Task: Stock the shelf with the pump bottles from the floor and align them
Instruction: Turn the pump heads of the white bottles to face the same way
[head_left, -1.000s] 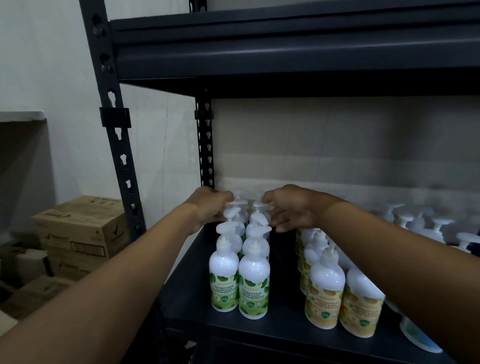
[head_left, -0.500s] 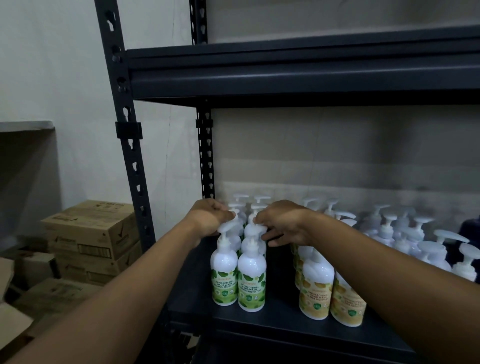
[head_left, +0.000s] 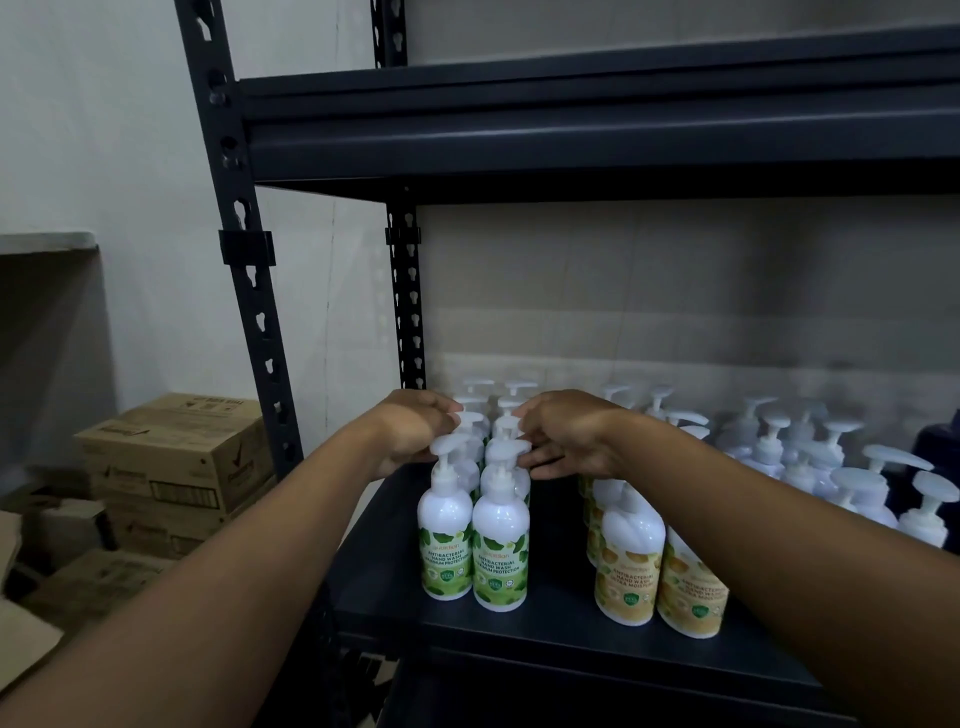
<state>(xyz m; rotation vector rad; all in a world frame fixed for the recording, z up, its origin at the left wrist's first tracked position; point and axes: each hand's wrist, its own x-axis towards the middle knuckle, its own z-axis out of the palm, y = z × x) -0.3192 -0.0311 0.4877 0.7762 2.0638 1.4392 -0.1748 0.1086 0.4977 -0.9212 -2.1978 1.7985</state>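
On the far left, cardboard boxes (head_left: 176, 457) are stacked on the floor, well apart from the work and outside the rack's front upright (head_left: 249, 291).

The left hand (head_left: 410, 431) has its fingers curled onto a pump head in the left file of the green-label bottles (head_left: 447, 540), just behind the front bottle. A second ago both hands were deeper in, over the rear pumps. They have since drawn forward along the double file to the second pair from the front. This suggests the file is being squared up from back to front and that this block is nearly aligned.

The green bottles stand upright on the shelf (head_left: 558, 587), two abreast, with their sides touching. The right hand (head_left: 571, 436) mirrors the left, with thumb and fingers closed on a pump head in the right file.

A bare lane of deck separates this block from the yellow-label bottles (head_left: 631, 571), which stand partly under the right forearm. A careless pull-back of that arm could clip their pumps. Further right, the plain white pump bottles (head_left: 800, 447) are crowded, with their pumps turned in different directions.

The front pair sits a little back from the shelf's front lip, so there is some room to slide forward. The upper shelf (head_left: 597, 130) leaves generous headroom for lifting the hands out.
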